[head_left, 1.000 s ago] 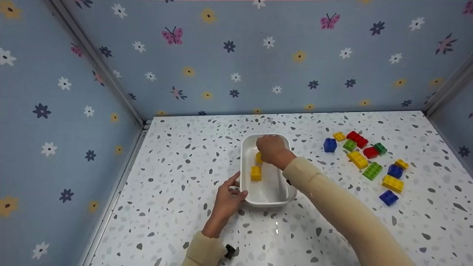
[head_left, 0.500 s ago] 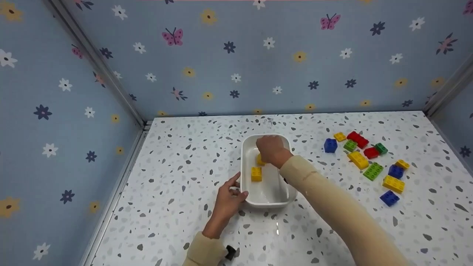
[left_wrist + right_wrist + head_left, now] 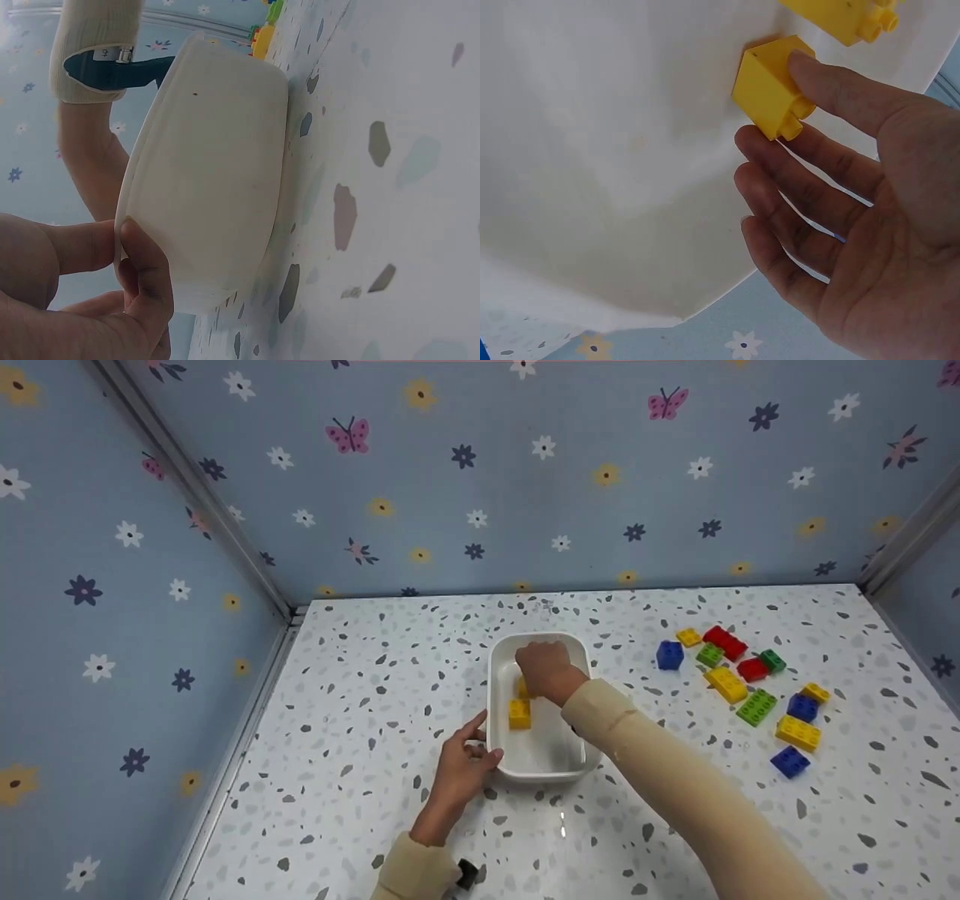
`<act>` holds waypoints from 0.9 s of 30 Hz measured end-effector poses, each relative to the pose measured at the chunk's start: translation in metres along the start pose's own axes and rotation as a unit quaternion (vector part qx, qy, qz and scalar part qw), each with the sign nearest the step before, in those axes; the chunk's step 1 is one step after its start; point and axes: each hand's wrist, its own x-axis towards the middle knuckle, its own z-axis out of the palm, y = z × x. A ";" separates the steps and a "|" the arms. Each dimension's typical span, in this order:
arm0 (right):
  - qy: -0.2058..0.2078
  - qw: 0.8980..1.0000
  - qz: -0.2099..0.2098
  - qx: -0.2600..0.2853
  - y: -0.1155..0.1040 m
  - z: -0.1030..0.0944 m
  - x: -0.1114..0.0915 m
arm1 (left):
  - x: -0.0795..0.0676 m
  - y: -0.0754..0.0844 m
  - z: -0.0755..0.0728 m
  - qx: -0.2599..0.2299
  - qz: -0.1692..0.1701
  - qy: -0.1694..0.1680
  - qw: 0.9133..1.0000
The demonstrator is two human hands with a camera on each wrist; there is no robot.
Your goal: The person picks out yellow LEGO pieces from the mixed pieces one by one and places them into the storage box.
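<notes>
My left hand (image 3: 463, 769) pinches the left rim of a white plastic tub (image 3: 547, 750) between thumb and fingers. The left wrist view shows this grip on the tub's edge (image 3: 202, 165) from outside. Inside the tub, my right hand (image 3: 551, 671) pinches a yellow toy building brick (image 3: 769, 86) between thumb and fingertips, low against the tub's floor. From the head view the hand covers part of that brick. A second yellow brick (image 3: 520, 714) lies in the tub just nearer to me, apart from the right hand.
Several loose bricks lie on the speckled white table (image 3: 360, 720) to the right, among them a blue brick (image 3: 670, 655), a red brick (image 3: 725, 642) and a light green brick (image 3: 756, 707). A flowered blue wall (image 3: 510, 495) stands behind the table.
My right hand has shifted slightly toward me inside the tub, and the brick in it has moved a little nearer the second one. My left hand stays on the rim.
</notes>
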 end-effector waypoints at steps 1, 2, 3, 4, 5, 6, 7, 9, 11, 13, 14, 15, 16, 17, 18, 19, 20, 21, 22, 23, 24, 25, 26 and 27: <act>-0.001 1.000 -0.001 0.003 0.000 0.000 -0.001 | 0.000 0.000 0.000 -0.001 0.001 -0.001 1.000; -0.002 1.000 -0.002 0.006 0.000 0.001 -0.001 | 0.000 -0.001 0.000 -0.002 -0.001 -0.001 1.000; -0.003 1.000 -0.003 0.008 0.000 0.001 -0.002 | 0.000 -0.001 0.000 -0.002 -0.001 -0.002 1.000; -0.004 1.000 -0.004 0.011 0.000 0.001 -0.003 | 0.000 -0.001 0.000 -0.002 -0.001 -0.002 1.000; -0.003 1.000 -0.005 0.013 0.000 0.001 -0.004 | 0.000 -0.001 -0.001 -0.002 -0.001 -0.002 1.000; -0.005 1.000 -0.005 0.018 0.000 0.000 -0.005 | 0.000 -0.001 -0.001 -0.003 -0.001 -0.002 1.000; -0.007 1.000 -0.004 0.019 0.001 -0.001 -0.005 | -0.001 -0.001 -0.001 -0.003 0.000 -0.003 1.000; -0.012 1.000 -0.002 0.018 0.002 -0.003 -0.005 | -0.002 -0.001 -0.002 -0.004 0.006 -0.005 1.000; -0.017 1.000 0.001 0.018 0.004 -0.005 -0.004 | -0.003 -0.001 -0.003 -0.007 0.012 -0.006 1.000; -0.017 1.000 0.005 0.013 0.006 -0.008 -0.004 | -0.004 -0.001 -0.003 -0.011 0.015 -0.008 1.000; -0.017 1.000 0.007 0.013 0.007 -0.010 -0.004 | -0.004 -0.001 -0.003 -0.013 0.015 -0.009 1.000; -0.016 1.000 0.008 0.013 0.008 -0.011 -0.004 | -0.004 -0.001 -0.003 -0.014 0.014 -0.009 1.000; -0.016 1.000 0.008 0.015 0.009 -0.013 -0.004 | -0.004 -0.001 -0.003 -0.015 0.013 -0.009 1.000; -0.014 1.000 0.008 0.018 0.010 -0.014 -0.005 | -0.004 -0.001 -0.002 -0.015 0.013 -0.010 1.000; -0.012 1.000 0.007 0.022 0.011 -0.016 -0.006 | -0.003 -0.001 -0.002 -0.015 0.010 -0.009 1.000; -0.010 1.000 0.006 0.029 0.012 -0.017 -0.007 | -0.003 0.000 -0.002 -0.015 0.007 -0.009 1.000; -0.008 0.999 0.004 0.034 0.013 -0.019 -0.008 | -0.003 0.000 -0.002 -0.014 0.004 -0.008 1.000; -0.004 0.999 0.001 0.038 0.014 -0.020 -0.009 | -0.002 0.000 -0.002 -0.013 0.002 -0.007 1.000; -0.001 0.999 -0.001 0.043 0.016 -0.021 -0.011 | -0.002 0.000 -0.002 -0.012 0.000 -0.006 1.000; 0.003 0.999 -0.003 0.049 0.017 -0.022 -0.013 | -0.002 0.000 -0.001 -0.012 -0.003 -0.006 1.000; 0.008 0.998 -0.005 0.054 0.018 -0.023 -0.014 | -0.002 0.000 -0.001 -0.012 -0.006 -0.006 1.000; 0.012 0.998 -0.007 0.060 0.020 -0.024 -0.016 | -0.002 0.000 -0.001 -0.011 -0.006 -0.006 1.000; 0.017 0.998 -0.008 0.068 0.021 -0.024 -0.018 | -0.002 0.000 -0.001 -0.010 -0.005 -0.006 1.000; 0.021 0.997 -0.009 0.076 0.022 -0.025 -0.020 | -0.002 0.000 -0.001 -0.009 -0.003 -0.006 1.000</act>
